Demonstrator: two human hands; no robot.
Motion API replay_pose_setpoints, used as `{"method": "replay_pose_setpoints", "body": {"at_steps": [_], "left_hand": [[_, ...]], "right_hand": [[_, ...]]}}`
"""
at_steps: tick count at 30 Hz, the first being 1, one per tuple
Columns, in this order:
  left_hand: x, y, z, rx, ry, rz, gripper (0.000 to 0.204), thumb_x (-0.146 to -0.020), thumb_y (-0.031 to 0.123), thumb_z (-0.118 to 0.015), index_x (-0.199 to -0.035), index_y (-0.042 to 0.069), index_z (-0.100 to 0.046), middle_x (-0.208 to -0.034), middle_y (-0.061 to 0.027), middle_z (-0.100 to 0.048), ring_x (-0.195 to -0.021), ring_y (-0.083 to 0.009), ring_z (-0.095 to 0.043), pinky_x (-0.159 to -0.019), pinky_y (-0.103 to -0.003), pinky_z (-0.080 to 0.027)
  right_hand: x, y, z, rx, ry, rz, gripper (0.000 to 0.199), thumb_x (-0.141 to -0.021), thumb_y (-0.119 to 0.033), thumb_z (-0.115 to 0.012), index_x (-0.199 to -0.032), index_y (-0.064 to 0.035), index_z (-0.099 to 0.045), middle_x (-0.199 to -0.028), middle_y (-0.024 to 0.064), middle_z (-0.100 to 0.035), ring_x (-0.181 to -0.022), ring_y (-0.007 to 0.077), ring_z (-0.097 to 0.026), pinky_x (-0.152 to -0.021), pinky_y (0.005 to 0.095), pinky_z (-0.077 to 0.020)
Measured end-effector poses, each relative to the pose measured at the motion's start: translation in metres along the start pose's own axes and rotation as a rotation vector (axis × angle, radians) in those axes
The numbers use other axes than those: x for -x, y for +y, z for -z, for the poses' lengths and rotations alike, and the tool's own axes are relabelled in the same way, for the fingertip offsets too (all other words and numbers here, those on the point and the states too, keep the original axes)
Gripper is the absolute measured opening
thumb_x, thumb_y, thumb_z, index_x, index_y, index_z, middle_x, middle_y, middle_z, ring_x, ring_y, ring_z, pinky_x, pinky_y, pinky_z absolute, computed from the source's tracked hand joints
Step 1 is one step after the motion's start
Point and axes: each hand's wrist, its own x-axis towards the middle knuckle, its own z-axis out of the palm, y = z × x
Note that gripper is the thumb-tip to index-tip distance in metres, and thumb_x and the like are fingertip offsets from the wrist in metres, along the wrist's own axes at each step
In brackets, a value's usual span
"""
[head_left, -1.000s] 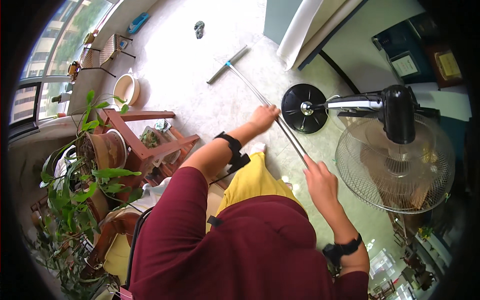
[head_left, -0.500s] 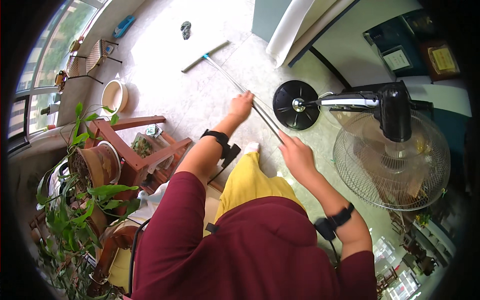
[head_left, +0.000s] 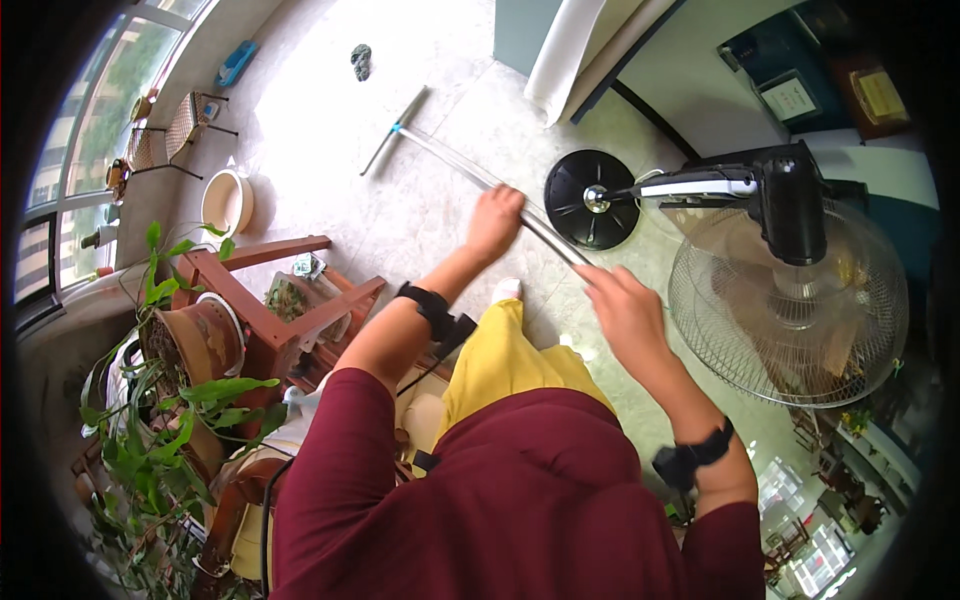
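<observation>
A long metal pole (head_left: 455, 160) with a flat head (head_left: 393, 131) runs out over the pale tiled floor (head_left: 320, 90). My left hand (head_left: 495, 220) is wrapped around the pole partway along. My right hand (head_left: 625, 310) holds the near end of the same pole, fingers curled over it. Both wrists carry black bands. A standing fan (head_left: 790, 290) with a round black base (head_left: 592, 198) is just right of my hands, its cage close to my right forearm.
A red wooden plant stand (head_left: 265, 310) with pots and leafy plants (head_left: 150, 430) is at the left. A white basin (head_left: 226, 200), a small wire chair (head_left: 190, 120) and a dark object (head_left: 361, 58) sit farther out. A white roll (head_left: 565, 50) leans by the wall.
My view has shifted and the pole's head has slid farther out across the floor. My hands stay on the pole, now slightly farther forward, with my right hand nearer the fan base.
</observation>
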Motion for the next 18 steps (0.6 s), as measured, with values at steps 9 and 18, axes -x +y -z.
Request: {"method": "replay_pose_setpoints", "body": {"at_steps": [9,18], "left_hand": [[-0.02,0.09,-0.01,0.132,-0.156,-0.132,0.018,-0.073,0.009,-0.059,-0.09,0.011,-0.054,-0.091,-0.0053,-0.057,-0.098,-0.0238,-0.056,-0.083,-0.037,-0.043],[-0.041,-0.006,-0.02,-0.062,-0.124,0.079,0.01,-0.081,0.011,-0.051,-0.088,0.013,-0.058,-0.095,-0.0041,-0.059,-0.101,-0.0222,-0.057,-0.076,-0.042,-0.045]], "right_hand": [[0.05,0.002,0.049,0.031,0.032,-0.181,0.025,-0.084,-0.006,-0.061,-0.109,-0.01,-0.065,-0.077,0.0111,-0.057,-0.062,0.0294,-0.058,-0.056,0.0384,-0.0457],[-0.02,0.028,-0.032,0.061,0.0,0.003,0.018,-0.085,-0.014,-0.061,-0.103,-0.0138,-0.066,-0.08,0.0127,-0.058,-0.067,0.0333,-0.061,-0.059,0.0412,-0.0487]]}}
